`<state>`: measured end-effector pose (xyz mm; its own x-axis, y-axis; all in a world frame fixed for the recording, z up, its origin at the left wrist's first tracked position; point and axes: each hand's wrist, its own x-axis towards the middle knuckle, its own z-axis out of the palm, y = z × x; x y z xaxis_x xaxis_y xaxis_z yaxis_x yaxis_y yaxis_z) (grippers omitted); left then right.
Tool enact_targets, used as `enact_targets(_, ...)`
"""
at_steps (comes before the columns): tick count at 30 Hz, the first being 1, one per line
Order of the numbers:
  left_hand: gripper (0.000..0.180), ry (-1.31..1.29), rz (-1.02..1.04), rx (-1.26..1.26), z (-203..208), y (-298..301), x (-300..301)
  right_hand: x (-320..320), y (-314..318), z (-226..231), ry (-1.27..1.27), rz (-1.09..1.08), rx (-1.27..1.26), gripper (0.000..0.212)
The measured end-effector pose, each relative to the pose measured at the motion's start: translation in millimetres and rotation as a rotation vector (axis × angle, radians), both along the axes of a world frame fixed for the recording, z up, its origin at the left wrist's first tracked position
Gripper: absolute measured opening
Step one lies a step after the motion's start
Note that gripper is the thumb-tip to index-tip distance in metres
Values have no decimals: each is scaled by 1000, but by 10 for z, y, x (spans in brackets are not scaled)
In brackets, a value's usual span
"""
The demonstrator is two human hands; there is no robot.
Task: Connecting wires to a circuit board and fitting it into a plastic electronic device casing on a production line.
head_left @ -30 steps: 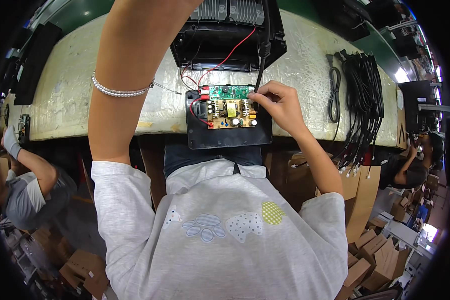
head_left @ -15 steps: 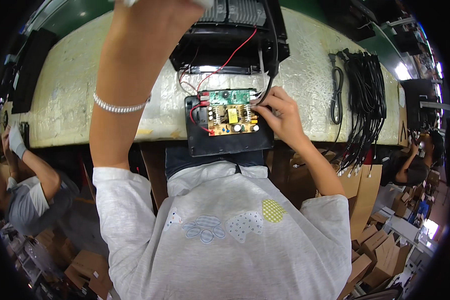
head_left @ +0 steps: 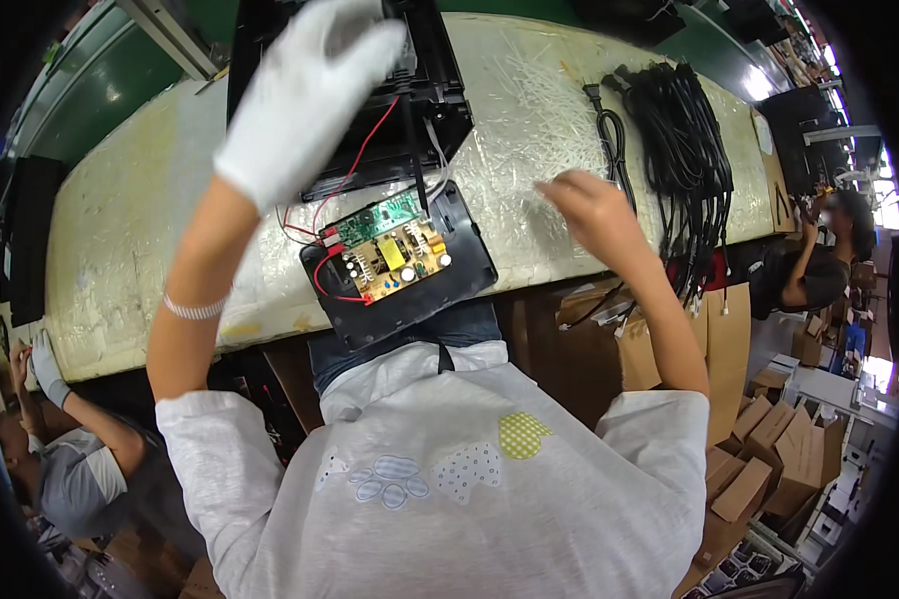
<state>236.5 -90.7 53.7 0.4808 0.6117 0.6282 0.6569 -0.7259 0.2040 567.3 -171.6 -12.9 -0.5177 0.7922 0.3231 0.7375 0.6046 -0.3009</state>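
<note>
My left hand (head_left: 315, 95), in a white glove, is over a black housing (head_left: 432, 60) at the top, its thumb and fingers apart around a visible gap. A black cover plate (head_left: 459, 270) lies at the table's near edge, bearing a circuit board with a green part (head_left: 383, 216) and a tan part (head_left: 425, 247). Red wires (head_left: 362, 160) and white wires (head_left: 440, 150) link the board to the housing. My bare right hand (head_left: 594, 212) is right of the plate, beside loose thin white strips (head_left: 559, 115). Its fingertips are pressed together; anything between them is too small to make out.
A bundle of black power cords (head_left: 681, 150) hangs over the table's right edge, with a single coiled cord (head_left: 614, 140) beside it. Cardboard boxes (head_left: 759, 449) stand at the lower right. Other people work at the far left (head_left: 85, 469) and far right (head_left: 819, 250).
My right hand has left the board and moved right, toward the white strips. My left hand has drawn back nearer. The housing and plate appear further left, and the plate looks tilted as the view shifted.
</note>
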Motion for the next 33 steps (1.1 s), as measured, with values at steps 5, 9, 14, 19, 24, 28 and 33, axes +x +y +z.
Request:
enact_targets(5,17,-435,64,-789,-459,-689,138,-77,-62,-251,-337,287,71,27)
enact_targets(9,16,197,-129,-318,-1118,-607,106,-429,27,-207,208,154,126,19)
enact_targets(14,28,21,-183,-880,-1113,-397,324,-653,173,-342,1094,-181,-662,10)
enact_targets(19,31,-57,-199,-991,-1023,-440,352,-788,164,-438,1066,-315,-969,10)
enact_targets(24,26,-18,22,-963,-975,-470,430,-886,136,-405,1237,-345,-1125,8)
enact_targets(28,19,-102,-52,-761,-1163,-437,390,-879,109,-353,1232,-312,-1096,8)
enact_targets(33,16,-90,-139,-413,-1207,-492,301,-783,144,-273,113,194,395,16)
